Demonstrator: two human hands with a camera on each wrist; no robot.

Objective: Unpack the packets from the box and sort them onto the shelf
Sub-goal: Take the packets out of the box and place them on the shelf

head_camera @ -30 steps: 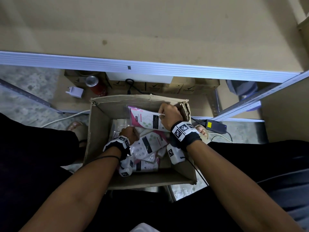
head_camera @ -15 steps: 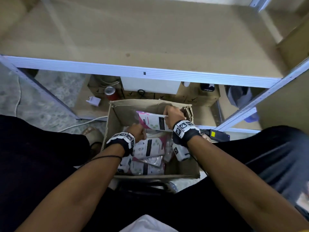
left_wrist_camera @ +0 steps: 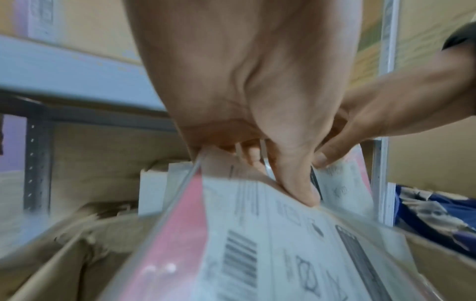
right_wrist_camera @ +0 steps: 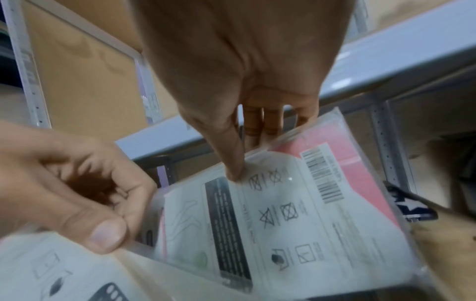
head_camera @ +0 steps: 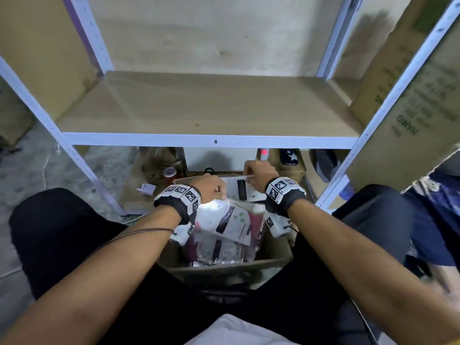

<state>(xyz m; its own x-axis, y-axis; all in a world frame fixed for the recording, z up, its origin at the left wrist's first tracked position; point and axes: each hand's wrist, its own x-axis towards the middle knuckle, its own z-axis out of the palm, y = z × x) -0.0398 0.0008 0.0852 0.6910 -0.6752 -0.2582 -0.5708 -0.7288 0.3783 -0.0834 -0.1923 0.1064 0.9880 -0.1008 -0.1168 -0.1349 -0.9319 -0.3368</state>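
An open cardboard box (head_camera: 224, 266) stands on the floor between my knees, with several pink-and-white packets (head_camera: 219, 247) in clear plastic lying in it. My left hand (head_camera: 216, 190) pinches the top edge of one packet (left_wrist_camera: 257, 224) and holds it up above the box. Just right of it, my right hand (head_camera: 251, 173) pinches the top edge of a second packet (right_wrist_camera: 296, 203), thumb in front and fingers behind. The two hands are close together over the far end of the box. The bare wooden shelf board (head_camera: 199, 108) lies just beyond, above the hands.
White metal uprights (head_camera: 82, 41) frame the shelf. Below it stand a red can (head_camera: 170, 172), a white plug (head_camera: 146, 189) and a white box (head_camera: 216, 159). A tall printed carton (head_camera: 410, 108) leans at the right, with blue cloth (head_camera: 435, 220) beside my right knee.
Both hands have risen out of the box, each with a packet; the left hand was down among the packets before. The head view has tilted up onto the shelf.
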